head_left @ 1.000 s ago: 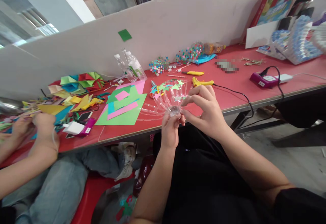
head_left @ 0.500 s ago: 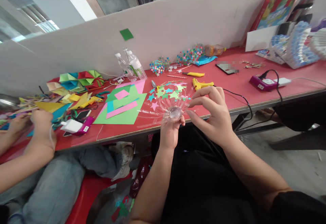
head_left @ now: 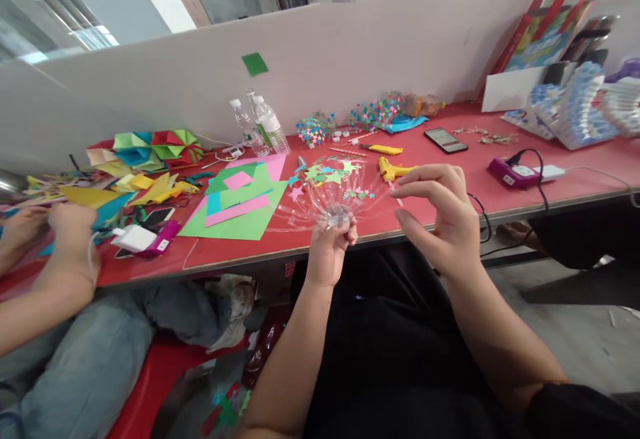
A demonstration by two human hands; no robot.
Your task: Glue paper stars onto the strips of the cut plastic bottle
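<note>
My left hand (head_left: 327, 249) is closed around the base of a clear plastic bottle piece (head_left: 336, 214), cut into many thin strips that fan outward over the table edge. My right hand (head_left: 443, 222) is at the right of the fan, thumb and fingers apart and curved, with nothing visible between them. Its fingertips are near the ends of the right-hand strips; whether they touch one I cannot tell. Behind the strips lie paper stars (head_left: 330, 174) in green, blue and pink, partly seen through the plastic. A yellow glue gun (head_left: 393, 169) lies just beyond my right fingertips.
Coloured paper sheets (head_left: 240, 216) lie to the left, plastic bottles (head_left: 267, 126) behind them. A yellow cutter (head_left: 387, 150), a phone (head_left: 445, 140) and a purple power strip (head_left: 515, 174) are on the red table. At far left, another person's hands (head_left: 73, 226) work among paper scraps.
My right hand has moved right, away from the centre of the plastic piece. My left hand still holds it, shifted slightly left in view as the camera turned a little.
</note>
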